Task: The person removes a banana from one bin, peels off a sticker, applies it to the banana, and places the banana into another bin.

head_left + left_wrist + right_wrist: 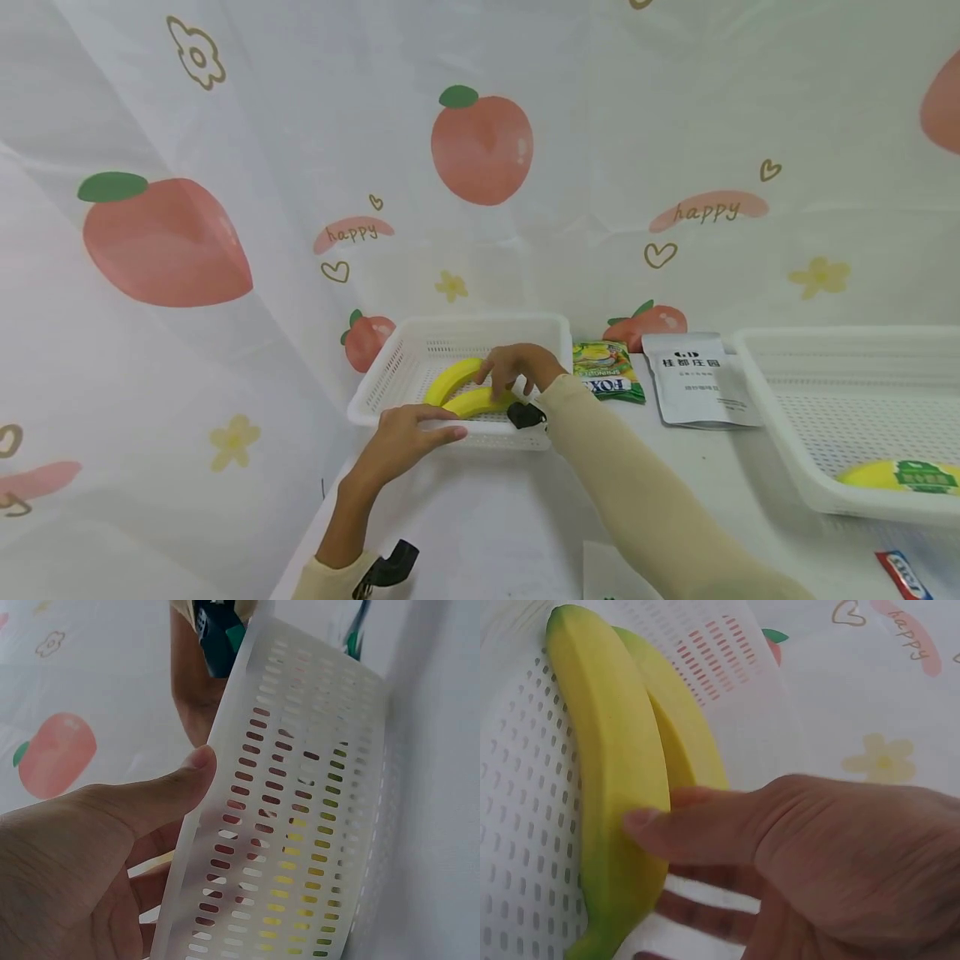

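Two yellow bananas lie side by side in a white perforated plastic basket (pixel 502 437) at the back left of the table. My right hand (pixel 521 365) reaches into it at the nearer banana (pixel 480 403). In the right wrist view the thumb presses this banana (pixel 611 757), while the fingers pass behind it, partly hidden. The other banana (pixel 681 712) rests just beyond. With the thumb outside and fingers over the edge, my left hand (pixel 405 443) holds the basket's front rim. Its grip on the basket wall (pixel 307 780) also shows in the left wrist view.
Right of the basket lie a green FOX'S packet (pixel 606 372) and a silver pouch (pixel 697 385). Another white basket (pixel 772 429) at the far right holds a yellow item with a green label (pixel 926 477). A red-and-blue wrapper (pixel 902 575) lies near it. A patterned curtain (pixel 570 250) hangs behind.
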Available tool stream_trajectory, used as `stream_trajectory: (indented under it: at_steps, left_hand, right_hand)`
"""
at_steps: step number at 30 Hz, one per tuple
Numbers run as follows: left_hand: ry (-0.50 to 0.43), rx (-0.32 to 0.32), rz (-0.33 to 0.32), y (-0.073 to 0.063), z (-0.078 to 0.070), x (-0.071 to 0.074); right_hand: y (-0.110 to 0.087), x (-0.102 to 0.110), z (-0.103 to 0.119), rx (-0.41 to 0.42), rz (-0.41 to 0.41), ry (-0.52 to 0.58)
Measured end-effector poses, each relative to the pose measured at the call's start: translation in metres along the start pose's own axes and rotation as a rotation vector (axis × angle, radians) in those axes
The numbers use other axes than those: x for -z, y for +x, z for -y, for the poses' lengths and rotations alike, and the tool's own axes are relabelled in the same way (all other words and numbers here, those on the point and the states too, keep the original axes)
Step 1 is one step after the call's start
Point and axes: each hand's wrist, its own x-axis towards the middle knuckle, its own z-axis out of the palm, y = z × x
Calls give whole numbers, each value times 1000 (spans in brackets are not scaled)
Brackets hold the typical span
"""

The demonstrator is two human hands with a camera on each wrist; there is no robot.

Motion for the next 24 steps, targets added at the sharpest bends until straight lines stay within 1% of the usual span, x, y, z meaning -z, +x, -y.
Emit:
stream_trajectory:
  at_steps: [3, 8, 13, 21, 24]
  left_hand:
    - [-2, 5, 1, 0, 0, 0]
    - [3, 5, -3, 0, 1, -2]
    - [5, -16, -6, 0, 0, -2]
    - [12, -11, -6, 1, -1, 0]
    - [24, -18, -10, 1, 0, 1]
  right_hand:
    - [-2, -1, 0, -19, -6, 1]
    - [-3, -2, -1, -29, -13, -6]
    - [-6, -1, -2, -35, 15, 20]
    - [-17, 6, 4, -53, 52, 63]
    - [-22, 10, 7, -30, 59, 65]
